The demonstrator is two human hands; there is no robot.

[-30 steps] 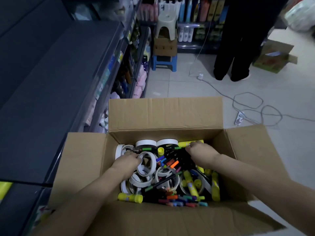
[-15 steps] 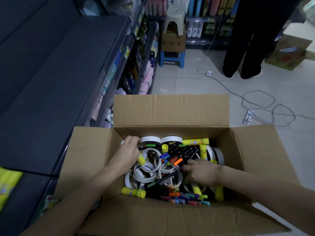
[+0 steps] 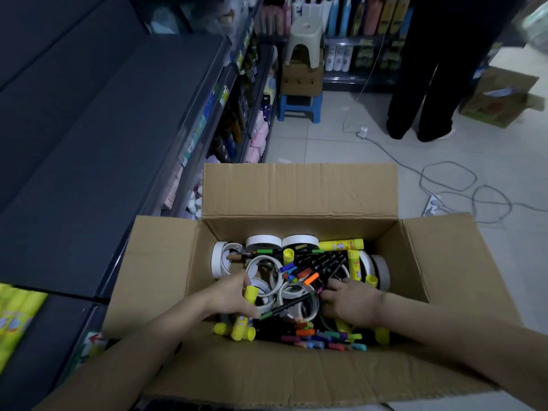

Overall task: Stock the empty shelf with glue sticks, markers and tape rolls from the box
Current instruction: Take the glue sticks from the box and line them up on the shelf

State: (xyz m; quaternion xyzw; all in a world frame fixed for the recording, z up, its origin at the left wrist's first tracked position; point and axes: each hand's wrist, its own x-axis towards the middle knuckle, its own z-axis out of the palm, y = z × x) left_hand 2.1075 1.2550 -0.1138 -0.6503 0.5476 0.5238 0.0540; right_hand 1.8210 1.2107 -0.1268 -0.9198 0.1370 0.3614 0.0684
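Curling round a yellow glue stick, the fingers of the left hand hold it cap-up just above the tape rolls at the left side of the box, the side nearest the dark bare shelf, which should make for a short carry. The right hand reaches down among the markers with fingers bent (whether they have closed on anything, I cannot tell), probably seeking a second item so both hands go up loaded.

Box open above; far flap upright; shelf adjacent left.
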